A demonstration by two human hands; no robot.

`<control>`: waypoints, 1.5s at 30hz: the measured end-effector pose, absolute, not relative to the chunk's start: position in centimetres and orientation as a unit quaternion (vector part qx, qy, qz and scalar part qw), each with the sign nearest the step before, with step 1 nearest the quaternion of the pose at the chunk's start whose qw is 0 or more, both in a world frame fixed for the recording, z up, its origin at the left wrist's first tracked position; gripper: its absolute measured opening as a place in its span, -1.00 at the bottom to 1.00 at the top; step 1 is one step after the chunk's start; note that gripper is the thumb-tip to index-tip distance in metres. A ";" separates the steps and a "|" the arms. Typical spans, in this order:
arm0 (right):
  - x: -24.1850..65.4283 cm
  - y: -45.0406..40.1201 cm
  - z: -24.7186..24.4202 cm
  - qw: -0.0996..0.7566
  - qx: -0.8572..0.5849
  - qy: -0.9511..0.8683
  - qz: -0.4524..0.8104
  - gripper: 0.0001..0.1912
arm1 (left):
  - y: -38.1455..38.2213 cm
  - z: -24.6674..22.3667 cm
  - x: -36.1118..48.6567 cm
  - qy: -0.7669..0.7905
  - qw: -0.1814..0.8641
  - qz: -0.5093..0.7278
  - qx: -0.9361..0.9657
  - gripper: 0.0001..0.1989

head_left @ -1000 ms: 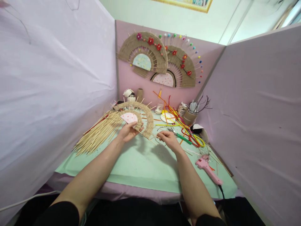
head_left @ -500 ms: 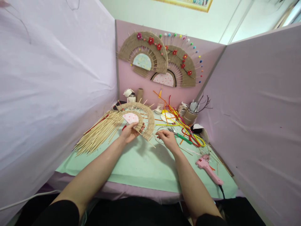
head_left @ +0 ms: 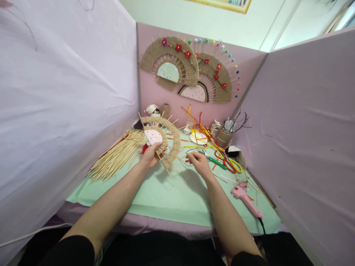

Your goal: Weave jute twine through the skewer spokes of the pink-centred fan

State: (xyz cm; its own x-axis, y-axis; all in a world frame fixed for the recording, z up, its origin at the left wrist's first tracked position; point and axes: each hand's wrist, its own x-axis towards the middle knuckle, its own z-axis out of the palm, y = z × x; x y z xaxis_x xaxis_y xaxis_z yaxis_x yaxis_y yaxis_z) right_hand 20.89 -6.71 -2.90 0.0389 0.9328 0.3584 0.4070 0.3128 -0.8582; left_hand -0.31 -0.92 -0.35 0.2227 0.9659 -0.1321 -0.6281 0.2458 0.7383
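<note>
Woven fan (head_left: 175, 143) in my left hand (head_left: 150, 156), right hand (head_left: 197, 163) beside it.
From my head view, my left fingers close on the fan's inner part, thumb at the dotted panel (head_left: 153, 136), other fingers behind; the outer band curves beyond them. My right fingers curl together just right of the band's lower end; whether they pinch a strand, I cannot tell. Green-handled pliers (head_left: 217, 163) lie near.

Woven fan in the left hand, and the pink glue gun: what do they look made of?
Fan: dull, fibrous tan rows suggest jute-like cord, over slim, pale sticks, probably bamboo or wood; its dotted center could be paper or cloth. Glue gun: likely molded plastic, given its even pink color and smooth body.
</note>
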 end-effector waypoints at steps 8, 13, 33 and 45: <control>20.5 -7.6 -2.1 0.532 -0.530 -0.649 0.122 -0.69 | -0.8 -0.5 -0.4 0.340 0.699 0.547 0.311 -0.73; 20.2 -7.8 -1.6 0.540 -0.521 -0.640 0.163 -0.71 | -0.5 -0.8 -0.8 0.306 0.762 0.481 0.308 -0.84; 19.9 -8.1 -0.8 0.554 -0.504 -0.618 0.239 -0.73 | -1.3 -0.8 -0.7 0.236 0.843 0.378 0.301 -0.79; 20.4 -7.5 -1.4 0.558 -0.523 -0.596 0.247 -0.73 | -0.9 -0.3 -1.5 0.297 0.780 0.398 0.381 -0.80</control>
